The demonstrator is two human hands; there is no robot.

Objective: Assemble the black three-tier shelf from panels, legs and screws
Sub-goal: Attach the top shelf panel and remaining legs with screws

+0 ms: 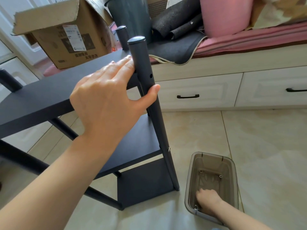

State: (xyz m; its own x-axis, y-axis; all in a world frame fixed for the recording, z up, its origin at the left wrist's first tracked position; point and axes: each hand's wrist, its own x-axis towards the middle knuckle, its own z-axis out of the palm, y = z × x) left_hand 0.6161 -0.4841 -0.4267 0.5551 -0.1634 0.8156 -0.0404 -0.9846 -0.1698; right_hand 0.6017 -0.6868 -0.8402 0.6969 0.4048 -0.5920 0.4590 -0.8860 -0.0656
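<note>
The black shelf stands on the floor with three panels between its legs. My left hand grips the near right leg just under its cap, fingers lying over the top panel and thumb round the leg. A screw sticks out of that leg at the middle panel. The bottom panel is near the floor. My right hand reaches down inside a translucent grey plastic bin on the floor at the lower right; its fingertips are hidden. Two small metal parts lie on the bin's bottom.
A cardboard box stands behind the shelf at the left. A white bench with drawers runs along the back, holding a dark mat, pink cushion and dark bucket. Beige floor tiles lie to the right.
</note>
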